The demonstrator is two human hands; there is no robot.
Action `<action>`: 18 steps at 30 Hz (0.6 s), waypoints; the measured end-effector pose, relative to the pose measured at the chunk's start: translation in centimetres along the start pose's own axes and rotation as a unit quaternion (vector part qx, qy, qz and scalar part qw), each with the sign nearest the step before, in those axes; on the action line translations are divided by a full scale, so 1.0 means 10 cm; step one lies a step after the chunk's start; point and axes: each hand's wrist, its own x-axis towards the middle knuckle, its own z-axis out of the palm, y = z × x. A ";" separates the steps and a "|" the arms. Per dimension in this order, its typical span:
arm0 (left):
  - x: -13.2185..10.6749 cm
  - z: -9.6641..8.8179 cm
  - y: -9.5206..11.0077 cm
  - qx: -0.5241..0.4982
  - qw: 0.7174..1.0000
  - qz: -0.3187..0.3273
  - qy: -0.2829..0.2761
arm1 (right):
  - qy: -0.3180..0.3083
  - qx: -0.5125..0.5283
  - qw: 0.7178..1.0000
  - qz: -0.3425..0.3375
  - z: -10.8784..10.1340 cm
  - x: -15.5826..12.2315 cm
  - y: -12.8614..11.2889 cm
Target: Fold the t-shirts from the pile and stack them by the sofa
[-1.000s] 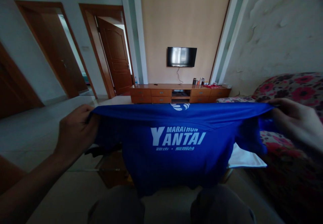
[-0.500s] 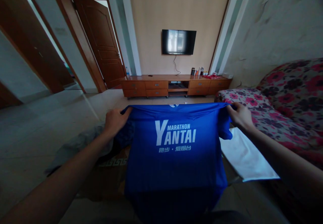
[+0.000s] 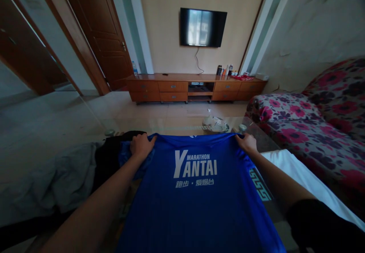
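Note:
A blue T-shirt [image 3: 196, 203] with white "MARATHON YANTAI" lettering lies spread flat on a glass table [image 3: 261, 141] in front of me. My left hand [image 3: 141, 145] grips its far left shoulder, fingers closed on the cloth. At the far right shoulder my right hand [image 3: 246, 143] is closed on the fabric too. Both arms reach forward along the shirt's sides.
Grey clothing [image 3: 65, 177] and a black garment [image 3: 110, 152] lie left of the shirt, a white garment [image 3: 302, 179] to the right. A crumpled bag [image 3: 215, 124] sits at the table's far edge. A floral sofa [image 3: 308, 116] stands right; a wooden TV cabinet [image 3: 196, 87] lines the far wall.
The shirt, held up in the air before, has come down and forward and now lies flat on the table. Both hands went down with it, still gripping its shoulders.

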 end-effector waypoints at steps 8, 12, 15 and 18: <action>-0.18 0.16 0.15 0.046 0.977 0.199 0.061 | -0.001 -0.028 0.964 -0.264 0.18 -0.40 -0.22; -0.20 0.26 0.29 -0.055 0.914 0.389 -0.101 | -0.198 0.045 0.889 -0.411 0.27 -0.53 -0.49; -0.19 0.41 0.39 -0.115 0.919 0.366 -0.087 | -0.194 0.077 0.908 -0.364 0.45 -0.52 -0.67; -0.17 0.51 0.46 -0.106 0.964 0.245 0.003 | -0.124 0.078 0.954 -0.260 0.59 -0.48 -0.80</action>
